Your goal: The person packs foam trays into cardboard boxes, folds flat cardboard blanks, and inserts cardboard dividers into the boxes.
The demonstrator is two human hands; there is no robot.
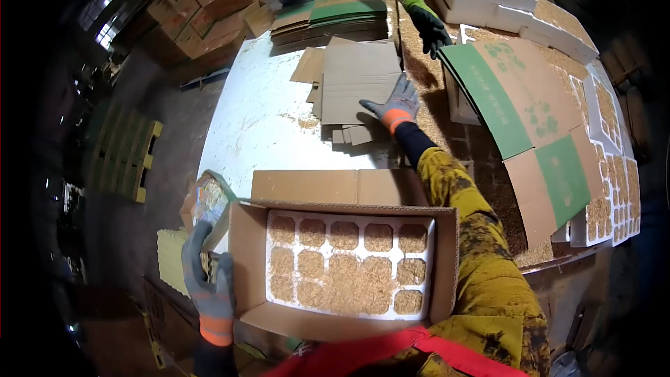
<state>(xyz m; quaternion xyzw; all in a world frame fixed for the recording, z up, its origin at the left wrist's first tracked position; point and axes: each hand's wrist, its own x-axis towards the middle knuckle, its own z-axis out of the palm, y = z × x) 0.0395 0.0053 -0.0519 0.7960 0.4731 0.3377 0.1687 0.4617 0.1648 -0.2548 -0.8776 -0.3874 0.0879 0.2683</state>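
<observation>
An open cardboard box (239, 265) sits in front of me, with a white foam tray (349, 317) inside. The tray's square cells are filled with brown, sawdust-like material, and some of it lies heaped over the middle cells. My left hand (207, 283), in a grey glove with an orange cuff, grips the box at its left side by the flap. Stretched out beyond the box, my right hand (396, 106) has its fingers spread at the right edge of a stack of plain cardboard sheets (357, 80). It looks to be touching the top sheet.
A co-worker's dark-gloved hand (427, 28) touches a green-printed cardboard sheet (520, 98) at right. Folded green-and-brown cartons (328, 17) are stacked at the back of the white table (244, 108). Foam trays (481, 10) are piled back right. A roll of tape (213, 192) is near the box's left corner.
</observation>
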